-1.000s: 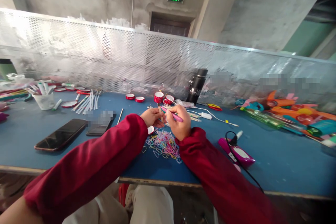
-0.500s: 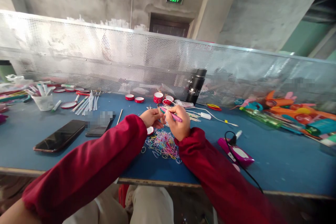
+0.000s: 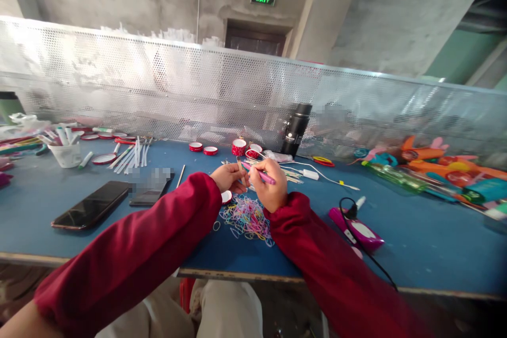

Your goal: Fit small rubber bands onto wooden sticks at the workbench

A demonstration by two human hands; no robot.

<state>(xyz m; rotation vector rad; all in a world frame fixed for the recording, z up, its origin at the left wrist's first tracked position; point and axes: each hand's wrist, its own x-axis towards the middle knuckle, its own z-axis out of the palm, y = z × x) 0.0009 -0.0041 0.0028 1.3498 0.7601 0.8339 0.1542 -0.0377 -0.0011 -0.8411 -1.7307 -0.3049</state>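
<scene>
My right hand (image 3: 270, 186) is closed around a pink pen-like tool (image 3: 258, 173) whose tip points left toward my left hand. My left hand (image 3: 228, 176) is pinched shut close to that tip, on something too small to make out. Both hands hover just above a heap of small coloured rubber bands (image 3: 246, 217) on the blue table (image 3: 428, 232). A small red and white lid (image 3: 227, 197) lies under my left wrist. Red sleeves cover both my arms.
Two dark phones (image 3: 92, 204) lie at the left. A white cup of pens (image 3: 66, 151) and loose white sticks stand far left. Red lids (image 3: 203, 148), a black flask (image 3: 296, 129), a purple device with a black cable (image 3: 358, 228) and colourful packaged toys (image 3: 435, 169) surround the hands. A perforated metal screen (image 3: 158, 84) backs the table.
</scene>
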